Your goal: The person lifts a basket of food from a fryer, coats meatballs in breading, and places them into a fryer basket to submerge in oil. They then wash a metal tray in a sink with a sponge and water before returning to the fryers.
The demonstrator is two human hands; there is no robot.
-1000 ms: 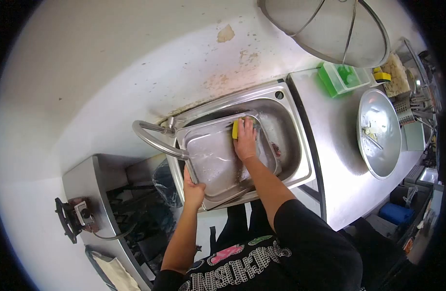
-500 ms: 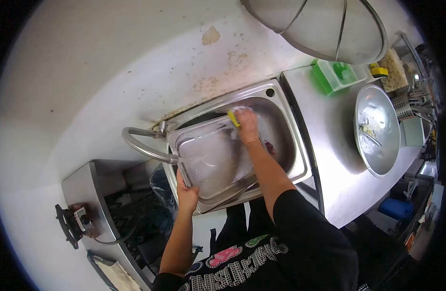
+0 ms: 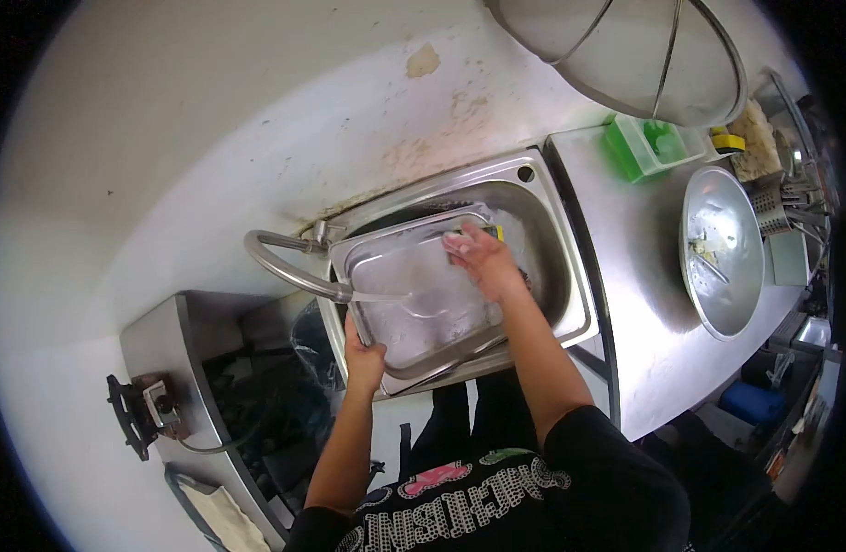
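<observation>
A rectangular metal tray [image 3: 395, 276] lies tilted in the steel sink [image 3: 570, 285], and water from the curved faucet [image 3: 299, 287] runs into it. My left hand [image 3: 363, 359] is closed on the tray's near left edge, thumb over the rim. Over the tray's far right part, my right hand [image 3: 487, 258] presses a yellow and dark sponge [image 3: 498, 233] to the metal. Most of the sponge is hidden under the fingers. Some foam shows on the fingers and around the tray's far right corner.
Right of the sink, a steel counter [image 3: 625, 304] carries a large metal bowl [image 3: 717, 294] with food scraps and a utensil. A green-tinted plastic container [image 3: 648, 147] stands behind it. A big mesh strainer [image 3: 644, 55] hangs above. Left of the sink is a metal cabinet [image 3: 161, 340].
My right hand has moved from the tray's far rim down and slightly right with the sponge, its fingers now turned leftward. The left hand keeps its hold on the tray edge.
</observation>
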